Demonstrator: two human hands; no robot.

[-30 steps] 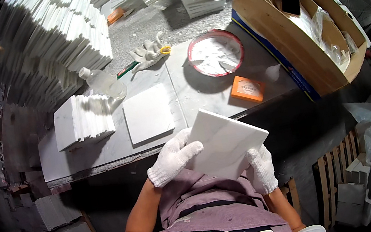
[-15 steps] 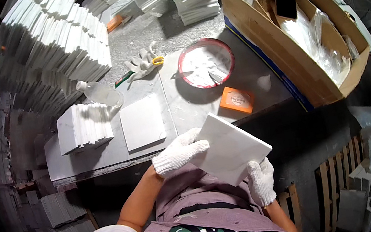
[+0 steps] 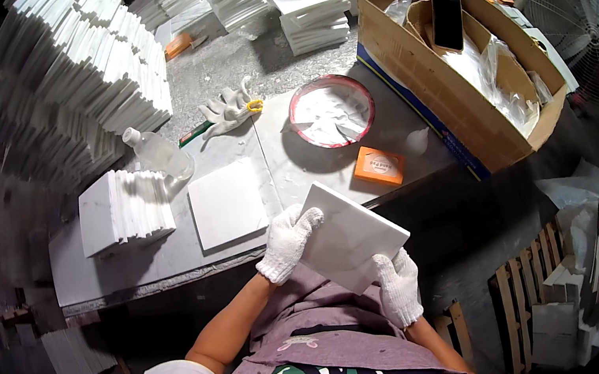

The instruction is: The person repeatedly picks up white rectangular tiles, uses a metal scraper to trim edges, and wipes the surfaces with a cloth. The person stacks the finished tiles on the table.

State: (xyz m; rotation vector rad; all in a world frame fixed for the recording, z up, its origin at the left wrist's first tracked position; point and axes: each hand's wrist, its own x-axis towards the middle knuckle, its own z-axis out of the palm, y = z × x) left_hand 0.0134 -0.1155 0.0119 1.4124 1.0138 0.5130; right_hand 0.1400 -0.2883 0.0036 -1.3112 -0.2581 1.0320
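Between my two gloved hands a square white marble tile is held tilted in front of my apron, off the table's near edge. My left hand, in a white knit glove, grips its left edge with the thumb on top. At the lower right corner my right hand, gloved alike, pinches the tile with the thumb over its face. Another white tile lies flat on the table, beyond my left hand. To its left stands a row of upright tiles. An orange box lies just beyond the held tile.
On the table are a red-rimmed bowl of white paste, a spare glove and a clear bottle. A cardboard box holding a phone stands right. Tall tile stacks rise behind; a fan stands far right.
Both hands and the held tile have shifted slightly left in the view, and the tile's tilt has changed a little. The head view has also moved, so the surroundings sit differently.
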